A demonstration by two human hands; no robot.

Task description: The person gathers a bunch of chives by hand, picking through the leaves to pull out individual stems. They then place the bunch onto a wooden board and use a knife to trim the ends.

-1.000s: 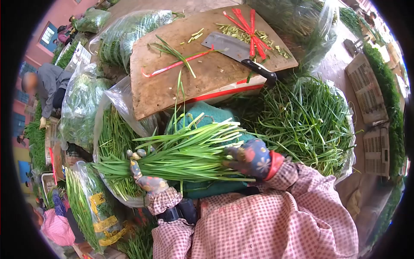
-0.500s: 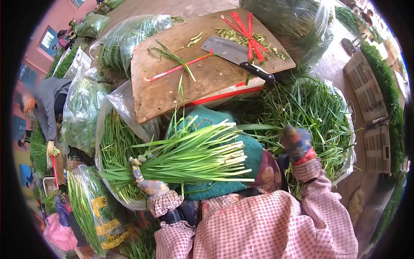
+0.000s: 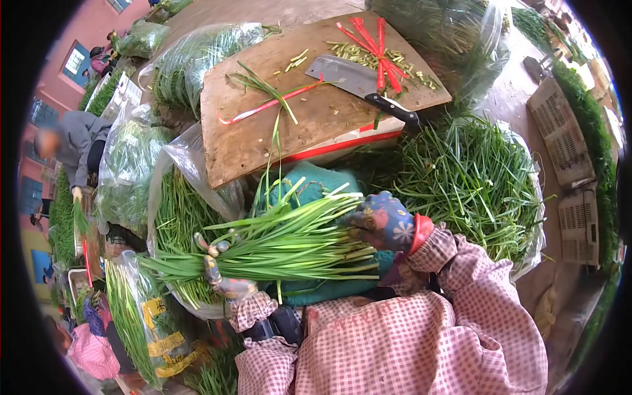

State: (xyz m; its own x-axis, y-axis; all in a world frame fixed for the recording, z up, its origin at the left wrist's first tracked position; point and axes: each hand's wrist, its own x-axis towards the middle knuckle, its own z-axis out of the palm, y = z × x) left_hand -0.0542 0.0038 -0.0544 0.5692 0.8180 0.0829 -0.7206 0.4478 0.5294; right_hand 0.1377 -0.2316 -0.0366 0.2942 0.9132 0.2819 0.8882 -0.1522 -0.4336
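Observation:
A bunch of garlic chives [image 3: 289, 243] lies sideways across my lap, green leaves to the left and pale stalk ends to the right. My left hand [image 3: 220, 266], in a patterned glove, is closed around the leafy part. At the pale ends is my right hand [image 3: 385, 220], in a blue flowered glove with a red cuff; its fingers are bent over the stalks and partly hidden. Beneath the bunch shows a teal cloth [image 3: 309, 178]. A cleaver [image 3: 349, 78] rests on the wooden board [image 3: 263, 138] ahead, beside red ties [image 3: 378, 56] and cut stalk pieces.
Loose green leaves [image 3: 467, 184] fill a lined container to the right. An open plastic bag of chives [image 3: 181, 217] stands to the left, with more filled bags [image 3: 131, 164] beyond. Crates [image 3: 559, 131] stand at the far right. A person in grey [image 3: 82, 141] bends at the left.
My right hand has moved left from the loose leaves, where it held a leaf, to the bunch's stalk ends. My left hand keeps its hold. The person in grey has shifted slightly.

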